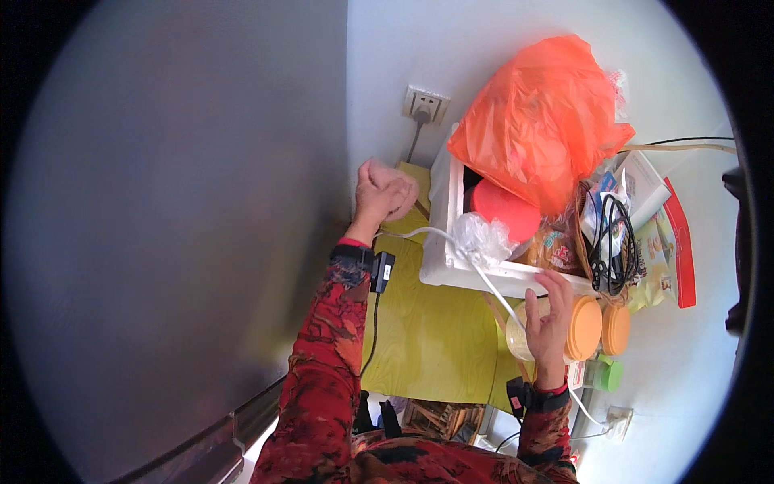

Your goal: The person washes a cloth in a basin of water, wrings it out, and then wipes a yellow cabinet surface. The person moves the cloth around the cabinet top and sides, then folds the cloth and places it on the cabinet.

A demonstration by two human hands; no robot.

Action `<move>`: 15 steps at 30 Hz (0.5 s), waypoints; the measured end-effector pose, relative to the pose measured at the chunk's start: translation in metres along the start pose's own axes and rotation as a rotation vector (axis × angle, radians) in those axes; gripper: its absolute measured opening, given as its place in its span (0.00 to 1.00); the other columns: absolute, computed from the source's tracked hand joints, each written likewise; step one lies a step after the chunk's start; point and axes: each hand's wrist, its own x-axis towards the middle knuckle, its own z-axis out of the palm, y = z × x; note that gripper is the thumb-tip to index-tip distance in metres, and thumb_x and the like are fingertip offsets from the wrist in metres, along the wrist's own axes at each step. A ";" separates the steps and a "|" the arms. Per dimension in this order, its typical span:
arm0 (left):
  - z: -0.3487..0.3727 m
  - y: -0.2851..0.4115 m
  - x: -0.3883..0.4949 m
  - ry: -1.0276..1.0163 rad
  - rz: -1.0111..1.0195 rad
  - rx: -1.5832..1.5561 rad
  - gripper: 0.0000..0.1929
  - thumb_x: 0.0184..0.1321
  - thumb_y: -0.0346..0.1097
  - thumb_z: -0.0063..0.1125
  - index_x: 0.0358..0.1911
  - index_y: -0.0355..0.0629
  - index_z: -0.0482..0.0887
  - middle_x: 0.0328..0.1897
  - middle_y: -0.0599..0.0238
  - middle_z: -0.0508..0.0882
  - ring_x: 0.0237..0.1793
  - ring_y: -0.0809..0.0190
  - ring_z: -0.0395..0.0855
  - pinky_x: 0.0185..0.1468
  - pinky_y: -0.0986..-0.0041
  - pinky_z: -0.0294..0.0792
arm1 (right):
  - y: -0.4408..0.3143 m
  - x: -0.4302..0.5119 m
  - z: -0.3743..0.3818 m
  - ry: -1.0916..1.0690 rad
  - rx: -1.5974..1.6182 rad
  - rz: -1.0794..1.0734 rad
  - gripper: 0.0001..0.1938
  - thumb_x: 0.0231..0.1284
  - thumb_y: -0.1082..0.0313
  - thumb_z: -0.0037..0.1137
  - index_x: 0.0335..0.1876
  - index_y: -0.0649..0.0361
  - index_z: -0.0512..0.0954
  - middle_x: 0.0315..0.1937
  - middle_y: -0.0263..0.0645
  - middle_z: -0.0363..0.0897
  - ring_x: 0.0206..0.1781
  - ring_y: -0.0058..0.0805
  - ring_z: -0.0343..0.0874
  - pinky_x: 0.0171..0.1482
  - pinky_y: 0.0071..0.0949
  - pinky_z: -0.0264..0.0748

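My left hand (378,192) is closed around a crumpled pinkish cloth (400,189), over the back of a yellow-green wooden surface (429,339). My right hand (549,323) is raised with its fingers apart, in front of a clear jar with an orange lid (585,328) and near the front edge of a white foam box (438,263). A white cable (491,285) runs from beside my left wrist across the box corner towards my right hand; whether that hand touches it I cannot tell.
The box holds a red-lidded container (505,209), an orange plastic bag (538,121) and a coiled black cable (615,242). A large grey panel (181,212) stands at the left. A plug sits in the wall socket (426,106). A green-lidded jar (611,373) stands at the right.
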 end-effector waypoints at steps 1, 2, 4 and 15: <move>0.009 0.001 0.007 -0.011 0.085 0.171 0.42 0.51 0.35 0.74 0.70 0.44 0.62 0.61 0.51 0.77 0.60 0.51 0.77 0.63 0.65 0.70 | 0.002 0.000 0.001 0.024 -0.041 0.003 0.15 0.62 0.73 0.61 0.54 0.61 0.76 0.53 0.47 0.74 0.58 0.45 0.73 0.60 0.38 0.69; 0.016 0.000 0.014 -0.063 0.101 0.210 0.43 0.51 0.37 0.73 0.71 0.46 0.62 0.65 0.45 0.73 0.63 0.46 0.73 0.67 0.63 0.67 | 0.003 0.001 0.000 0.006 -0.035 0.054 0.17 0.61 0.72 0.62 0.55 0.60 0.76 0.56 0.47 0.73 0.60 0.45 0.71 0.63 0.39 0.67; 0.029 -0.006 0.019 -0.190 0.154 0.384 0.41 0.54 0.36 0.70 0.71 0.46 0.62 0.68 0.44 0.70 0.66 0.44 0.70 0.69 0.62 0.64 | 0.006 0.004 0.002 -0.046 -0.037 0.035 0.18 0.61 0.71 0.62 0.56 0.60 0.76 0.57 0.47 0.73 0.62 0.46 0.71 0.64 0.39 0.66; 0.055 -0.042 0.022 -0.471 0.538 0.764 0.25 0.60 0.35 0.59 0.62 0.43 0.75 0.69 0.48 0.69 0.64 0.39 0.69 0.68 0.55 0.65 | 0.014 0.012 0.018 -0.098 -0.208 -0.019 0.22 0.57 0.68 0.63 0.58 0.60 0.73 0.57 0.46 0.73 0.64 0.48 0.69 0.65 0.45 0.61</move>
